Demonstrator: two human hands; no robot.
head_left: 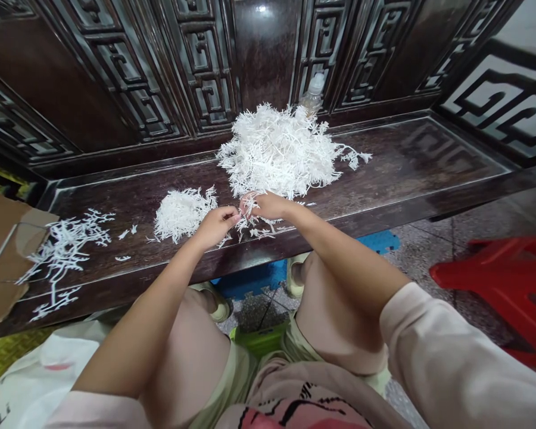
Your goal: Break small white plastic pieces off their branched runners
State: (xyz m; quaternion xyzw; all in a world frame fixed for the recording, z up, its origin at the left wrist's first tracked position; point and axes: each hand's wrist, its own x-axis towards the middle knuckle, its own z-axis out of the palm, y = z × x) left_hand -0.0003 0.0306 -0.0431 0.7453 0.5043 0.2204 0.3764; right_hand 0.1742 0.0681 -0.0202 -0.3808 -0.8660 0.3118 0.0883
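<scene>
My left hand (218, 226) is closed in a pinch, thumb and forefinger meeting on the end of a small white branched plastic piece. Close beside it, my right hand (268, 205) is curled around a white branched sprig (251, 201) whose tips stick out past the fingers. Under both hands, loose white bits (261, 231) lie near the bench's front edge. A large heap of white branched pieces (281, 149) rises just behind my right hand. To the left of my left hand sits a smaller heap of short white pieces (181, 214).
The dark wooden bench (384, 164) has a carved back. Behind the large heap stands a clear bottle (313, 95). At far left, bare white branches (71, 244) lie beside a cardboard box (4, 238). On the floor at right is a red stool (495, 280); a white bag (40, 369) is lower left.
</scene>
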